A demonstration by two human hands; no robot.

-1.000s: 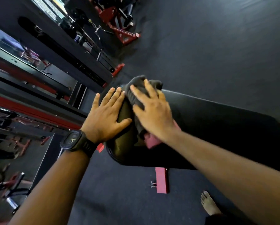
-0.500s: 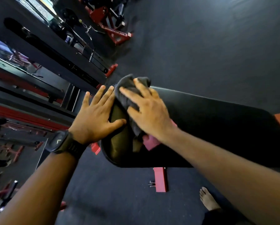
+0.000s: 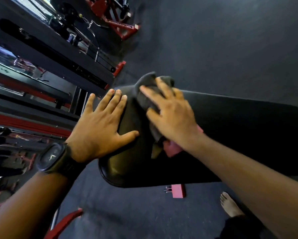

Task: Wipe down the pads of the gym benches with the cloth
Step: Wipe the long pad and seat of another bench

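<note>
A long black padded gym bench runs from the middle of the view off to the right. My right hand lies flat on a grey cloth with a pink part, pressing it onto the pad near its rounded left end. The cloth bunches up past my fingertips at the pad's far edge. My left hand, with a black watch on the wrist, rests flat with fingers spread on the pad's left end, beside the cloth and holding nothing.
A black and red cable machine stands close on the left, with more red gym frames at the back. The bench's red foot shows under the pad. A bare foot stands on the dark rubber floor at lower right.
My right hand has slid the cloth a little along the pad's left end. The left hand has stayed pressed on the pad. The view has shifted slightly.
</note>
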